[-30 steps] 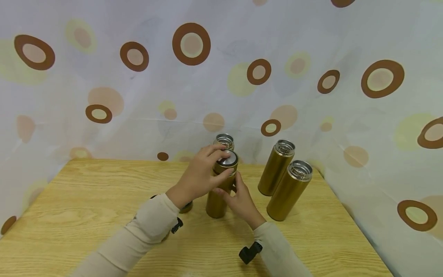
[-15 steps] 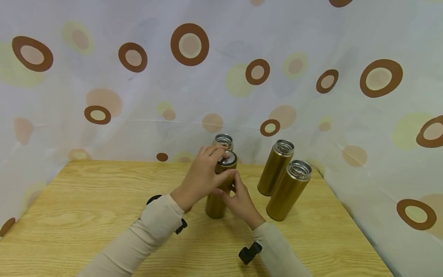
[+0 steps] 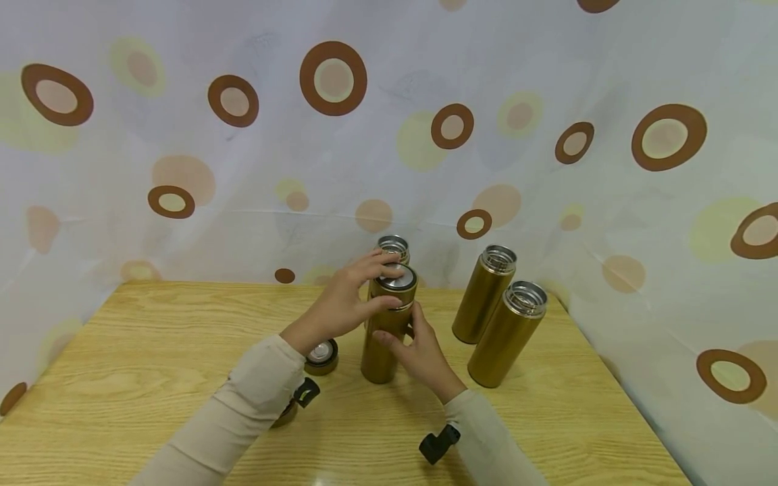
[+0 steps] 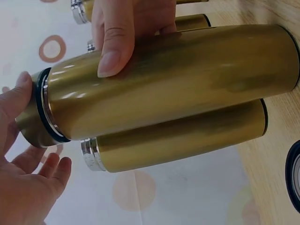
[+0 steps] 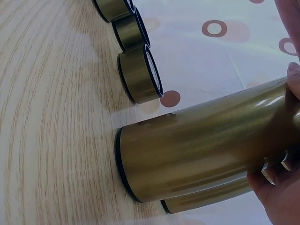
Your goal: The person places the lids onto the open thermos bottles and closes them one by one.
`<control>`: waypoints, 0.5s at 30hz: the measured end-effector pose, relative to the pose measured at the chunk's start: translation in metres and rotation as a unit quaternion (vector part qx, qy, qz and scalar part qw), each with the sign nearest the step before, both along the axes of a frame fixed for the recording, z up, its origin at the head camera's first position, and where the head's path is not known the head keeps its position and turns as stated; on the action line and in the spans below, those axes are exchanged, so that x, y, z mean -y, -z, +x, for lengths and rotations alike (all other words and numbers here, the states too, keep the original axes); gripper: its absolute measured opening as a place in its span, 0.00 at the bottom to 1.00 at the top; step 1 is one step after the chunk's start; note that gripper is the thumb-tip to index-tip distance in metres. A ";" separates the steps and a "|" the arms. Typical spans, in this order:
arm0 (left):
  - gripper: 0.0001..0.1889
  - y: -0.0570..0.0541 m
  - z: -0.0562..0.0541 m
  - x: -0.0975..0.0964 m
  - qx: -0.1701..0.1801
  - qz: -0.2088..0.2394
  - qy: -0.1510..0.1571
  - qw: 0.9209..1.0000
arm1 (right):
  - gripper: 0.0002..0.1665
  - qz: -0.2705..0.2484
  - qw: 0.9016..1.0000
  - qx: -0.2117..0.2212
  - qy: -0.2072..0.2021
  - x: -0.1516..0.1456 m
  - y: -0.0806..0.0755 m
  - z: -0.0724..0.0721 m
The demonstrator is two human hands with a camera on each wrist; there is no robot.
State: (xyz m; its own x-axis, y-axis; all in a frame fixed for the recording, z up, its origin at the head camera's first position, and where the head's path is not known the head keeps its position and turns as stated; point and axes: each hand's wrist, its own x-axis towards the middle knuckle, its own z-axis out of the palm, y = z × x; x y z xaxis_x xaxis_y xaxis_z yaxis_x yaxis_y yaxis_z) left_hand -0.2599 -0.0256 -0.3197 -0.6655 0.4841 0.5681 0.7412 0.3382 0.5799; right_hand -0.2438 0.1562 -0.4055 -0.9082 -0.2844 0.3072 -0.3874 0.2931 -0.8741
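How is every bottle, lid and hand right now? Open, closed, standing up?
Middle bottle: upright, lid on; can't tell if tight.
Bottle behind it: open.
Front right bottle: standing, open.
Back right bottle: standing, open.
Three loose lids: on the table.
Left hand: at the middle lid.
Right hand: holding the middle bottle.

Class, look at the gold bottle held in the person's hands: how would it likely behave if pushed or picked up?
The held bottle is likely stiff, since its wall looks metallic. Being tall and narrow, it could tip if pushed near its cap. Its smooth, glossy side may feel somewhat slippery to grip.
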 end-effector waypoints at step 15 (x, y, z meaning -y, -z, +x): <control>0.22 -0.005 0.004 0.006 0.010 -0.033 0.005 0.999 | 0.43 0.005 1.000 0.010 0.002 0.001 -0.002 0.001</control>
